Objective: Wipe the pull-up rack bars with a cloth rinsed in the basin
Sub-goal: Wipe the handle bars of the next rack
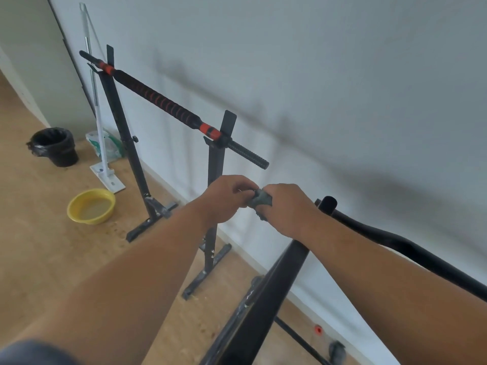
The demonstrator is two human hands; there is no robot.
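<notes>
Gripping grey cloth [259, 200]: left hand [226, 197], right hand [286, 206]; no legible writing

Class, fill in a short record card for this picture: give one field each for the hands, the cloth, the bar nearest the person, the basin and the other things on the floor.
left hand: left hand pinches one end of the cloth
right hand: right hand grips the cloth's other end
cloth: grey cloth, bunched between both hands, above the floor
nearest bar: black rack bar runs beneath the right hand
basin: yellow basin on the wooden floor, holding some water
other things: black bin, white mop by the wall, barbell resting on two stands
</notes>
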